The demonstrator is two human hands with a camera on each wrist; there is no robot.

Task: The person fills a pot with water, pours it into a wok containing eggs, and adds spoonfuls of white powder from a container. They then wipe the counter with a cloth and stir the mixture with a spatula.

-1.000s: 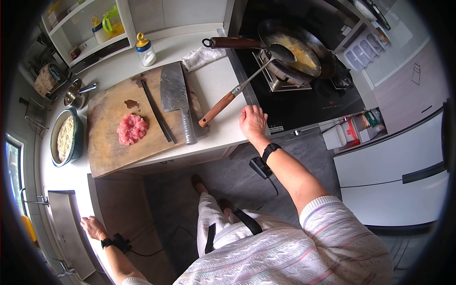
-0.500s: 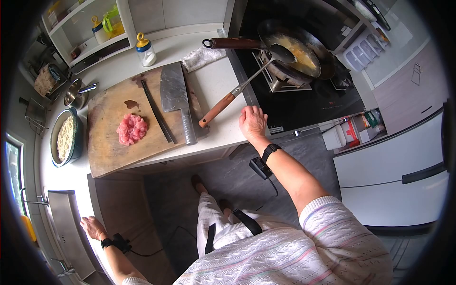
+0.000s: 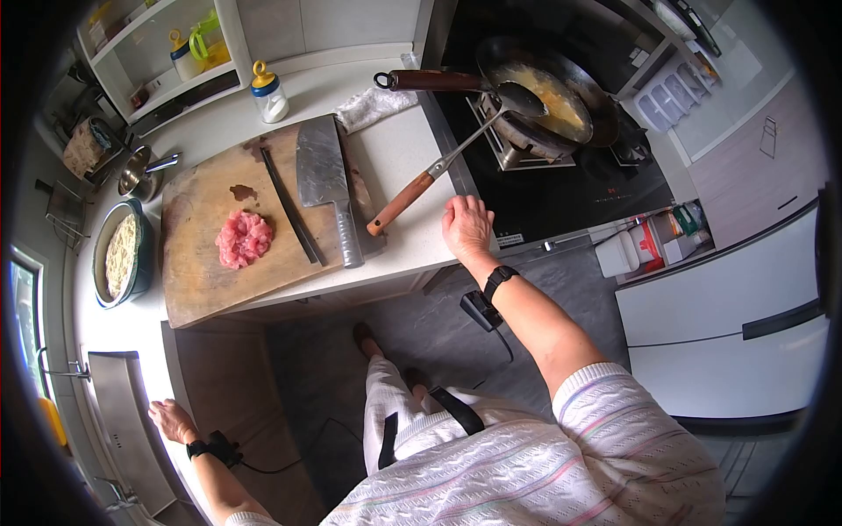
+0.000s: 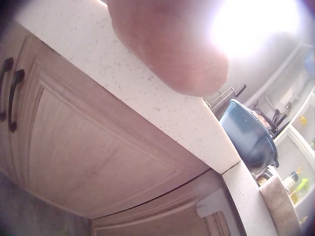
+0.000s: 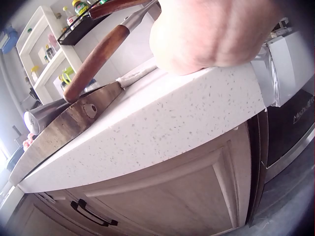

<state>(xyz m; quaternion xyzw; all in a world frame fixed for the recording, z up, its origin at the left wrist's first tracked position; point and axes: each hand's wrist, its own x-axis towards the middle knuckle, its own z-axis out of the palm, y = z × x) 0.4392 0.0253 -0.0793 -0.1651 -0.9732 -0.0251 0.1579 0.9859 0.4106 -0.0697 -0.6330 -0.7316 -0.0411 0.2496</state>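
My right hand [image 3: 468, 224] rests on the counter's edge beside the stove, its fingers loosely bent around nothing. Left of it lies the wooden handle of a ladle [image 3: 419, 186], whose bowl sits in a wok [image 3: 574, 145] with yellowish food and liquid. My left hand [image 3: 174, 421] rests on the counter edge beside the sink [image 3: 132, 421], holding nothing. In the left wrist view, that hand [image 4: 172, 49] shows as a blurred mass over the white counter. On the cutting board [image 3: 197, 202] are sliced raw meat [image 3: 244, 238], dark chopsticks [image 3: 289, 206] and a cleaver [image 3: 323, 167].
A bowl of pale noodles [image 3: 123, 256] and a metal pot [image 3: 140, 173] stand left of the board. Behind it are a lidded jar [image 3: 269, 95] and a folded cloth [image 3: 375, 107]. An open drawer [image 3: 653, 244] juts out below the stove's right side.
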